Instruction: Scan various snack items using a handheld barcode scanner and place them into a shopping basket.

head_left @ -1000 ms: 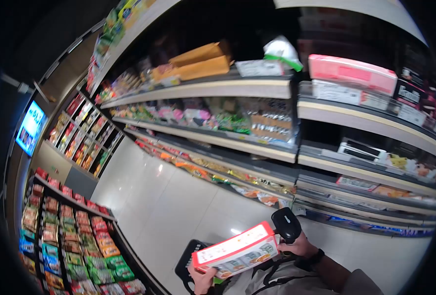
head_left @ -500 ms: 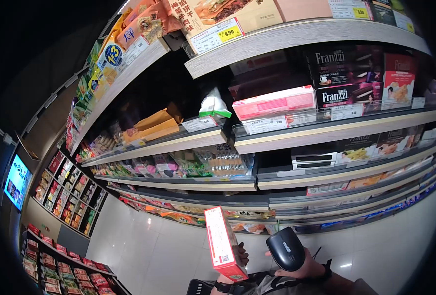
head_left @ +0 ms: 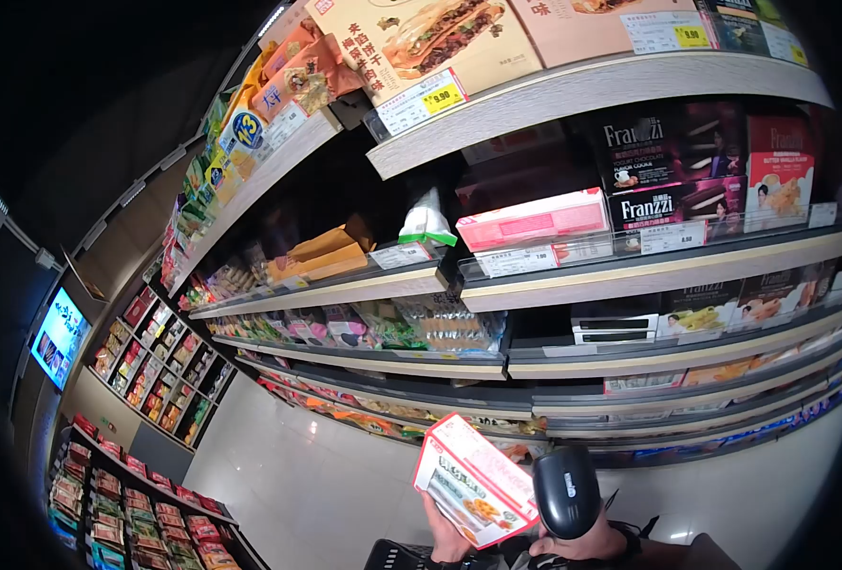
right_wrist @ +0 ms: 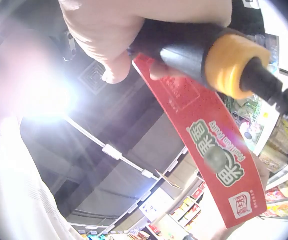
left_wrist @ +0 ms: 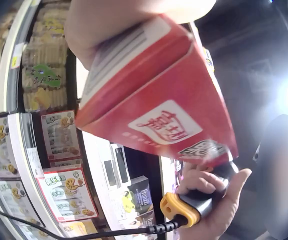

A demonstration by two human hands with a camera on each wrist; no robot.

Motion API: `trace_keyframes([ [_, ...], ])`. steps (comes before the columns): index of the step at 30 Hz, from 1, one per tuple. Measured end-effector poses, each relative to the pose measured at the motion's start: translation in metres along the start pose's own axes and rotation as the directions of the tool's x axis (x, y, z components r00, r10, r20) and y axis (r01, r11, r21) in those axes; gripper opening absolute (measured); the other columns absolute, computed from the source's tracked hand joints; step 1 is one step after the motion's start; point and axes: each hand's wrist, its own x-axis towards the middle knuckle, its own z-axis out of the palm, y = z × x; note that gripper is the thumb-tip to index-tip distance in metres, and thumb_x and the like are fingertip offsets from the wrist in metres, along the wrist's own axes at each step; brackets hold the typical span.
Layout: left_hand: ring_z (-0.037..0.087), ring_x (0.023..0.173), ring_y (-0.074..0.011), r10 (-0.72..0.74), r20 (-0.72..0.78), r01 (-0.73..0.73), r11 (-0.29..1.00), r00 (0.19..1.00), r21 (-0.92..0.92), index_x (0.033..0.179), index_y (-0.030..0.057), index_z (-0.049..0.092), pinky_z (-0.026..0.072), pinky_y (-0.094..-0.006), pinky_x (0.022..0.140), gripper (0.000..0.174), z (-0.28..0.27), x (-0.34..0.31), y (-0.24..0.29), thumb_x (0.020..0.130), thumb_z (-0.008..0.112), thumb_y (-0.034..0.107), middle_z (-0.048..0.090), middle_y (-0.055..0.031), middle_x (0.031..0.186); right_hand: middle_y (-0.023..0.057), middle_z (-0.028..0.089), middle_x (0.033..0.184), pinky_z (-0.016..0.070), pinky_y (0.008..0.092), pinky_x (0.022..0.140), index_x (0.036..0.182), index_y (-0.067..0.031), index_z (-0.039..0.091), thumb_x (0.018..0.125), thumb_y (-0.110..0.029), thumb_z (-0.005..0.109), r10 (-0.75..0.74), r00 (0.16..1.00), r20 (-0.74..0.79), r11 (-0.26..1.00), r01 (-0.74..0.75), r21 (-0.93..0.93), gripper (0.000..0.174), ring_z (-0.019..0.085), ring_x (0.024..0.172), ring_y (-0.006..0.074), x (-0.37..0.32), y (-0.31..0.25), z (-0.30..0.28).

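Observation:
In the head view, my left hand (head_left: 447, 534) grips a red-and-white snack box (head_left: 478, 483) by its lower left side, and the box is tilted. My right hand (head_left: 594, 543) holds a black barcode scanner (head_left: 565, 489), its head close by the box's right end. In the left wrist view, the box's red end panel (left_wrist: 169, 117) faces the camera, with the scanner's yellow collar (left_wrist: 180, 210) below it. The right wrist view has fingers wrapped around the scanner's black handle (right_wrist: 184, 50) and a long red side of the box (right_wrist: 204, 135) beyond.
Shelves of boxed and bagged snacks run across the front, with a pink box (head_left: 535, 220) and black Franzzi boxes (head_left: 677, 201) on one level. A rack of packets (head_left: 126, 503) stands at lower left. Below my hands is a black basket (head_left: 392, 556). A cable (left_wrist: 109, 234) trails from the scanner.
The box has been turned over: half a second ago its narrow printed side faced up, and now a pictured face shows. My head view has swung toward the right-hand and upper shelves.

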Motion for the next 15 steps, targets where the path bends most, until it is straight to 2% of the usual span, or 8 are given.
trace_keyframes([
  [1,0.053,0.12,-0.0292,0.001,-0.017,-0.002,1.0,1.0,-0.031,0.141,0.008,0.037,0.044,-0.0452,0.099,0.065,0.0,-0.001,0.0,0.096,0.036,0.056,0.052,-0.0106,0.134,0.0119,0.054,0.121,0.0474,0.0307,0.089,0.133,0.0032,0.04,0.068,-0.014,0.087,-0.143,0.986,-0.089,0.977,0.126,-0.174,0.082,0.058,0.106,0.0163,0.005,-0.009,0.002],
  [2,0.053,0.121,-0.029,0.044,-0.01,-0.044,0.998,0.999,0.054,0.14,0.0067,0.037,0.0432,-0.0452,0.1,0.065,0.0,-0.005,0.002,0.096,0.037,0.054,0.052,-0.0111,0.135,0.0103,0.058,0.114,0.0496,0.0326,0.086,0.126,0.0037,0.045,0.067,-0.022,0.089,0.031,0.963,-0.267,0.983,0.019,0.185,0.078,0.058,0.102,0.0166,0.005,-0.001,0.006],
  [3,0.052,0.121,-0.0289,0.086,0.001,-0.085,0.987,0.996,0.137,0.14,0.0055,0.038,0.0424,-0.0452,0.101,0.065,-0.003,-0.011,0.007,0.096,0.037,0.053,0.051,-0.0117,0.136,0.0079,0.06,0.109,0.05,0.0316,0.085,0.122,0.0017,0.048,0.069,-0.016,0.087,0.035,0.912,-0.409,0.987,0.033,0.158,0.068,0.059,0.097,0.015,0.005,0.008,0.0],
  [7,0.056,0.118,-0.0292,0.171,0.301,-0.247,0.94,0.938,0.235,0.131,-0.0028,0.044,0.0461,-0.0423,0.097,0.07,0.043,-0.056,0.059,0.076,0.075,0.025,0.054,-0.0184,0.13,0.0086,0.064,0.1,0.0543,0.0301,0.076,0.115,0.0003,0.053,0.085,-0.009,0.067,0.481,0.809,-0.339,0.667,-0.087,0.74,0.034,0.066,0.088,0.0157,0.031,0.009,-0.039],
  [9,0.043,0.129,-0.039,0.123,0.439,-0.304,0.877,0.89,0.372,0.15,0.0113,0.017,0.0403,-0.0492,0.102,0.109,0.064,-0.069,0.06,0.067,0.083,0.036,0.036,-0.0255,0.144,0.0074,0.065,0.105,0.0554,0.031,0.075,0.116,-0.0023,0.056,0.091,-0.018,0.061,0.636,0.756,-0.151,0.519,-0.275,0.809,0.031,0.066,0.092,0.0156,0.02,0.015,-0.063],
  [10,0.019,0.141,-0.0393,-0.001,0.618,-0.453,0.679,0.786,0.578,0.148,0.0175,-0.019,0.0263,-0.0513,0.111,0.136,0.059,-0.053,0.069,0.065,0.086,0.037,0.005,-0.0222,0.155,0.0074,0.065,0.107,0.0551,0.0312,0.076,0.117,-0.003,0.056,0.091,-0.021,0.06,0.662,0.74,-0.12,0.502,-0.319,0.804,0.031,0.066,0.094,0.0154,0.017,0.024,-0.07],
  [13,0.022,0.14,-0.0405,-0.096,0.81,-0.782,0.218,0.578,0.584,0.15,0.009,0.014,0.0341,-0.05,0.108,0.116,0.071,-0.039,0.081,0.064,0.086,0.037,0.007,-0.0285,0.153,0.0091,0.064,0.113,0.0537,0.0315,0.081,0.12,-0.0025,0.056,0.093,-0.027,0.06,0.673,0.739,-0.035,0.448,-0.369,0.815,0.037,0.064,0.098,0.0158,0.014,0.068,-0.08],
  [15,0.036,0.132,-0.0464,-0.064,0.835,-0.784,0.313,0.546,0.537,0.145,0.005,0.029,0.0387,-0.0519,0.104,0.095,0.059,-0.017,0.076,0.071,0.081,0.032,0.023,-0.0328,0.146,0.0095,0.064,0.115,0.0529,0.0329,0.085,0.12,-0.0019,0.056,0.093,-0.028,0.06,0.681,0.732,0.01,0.397,-0.38,0.835,0.037,0.064,0.101,0.0167,0.012,0.059,-0.083],
])
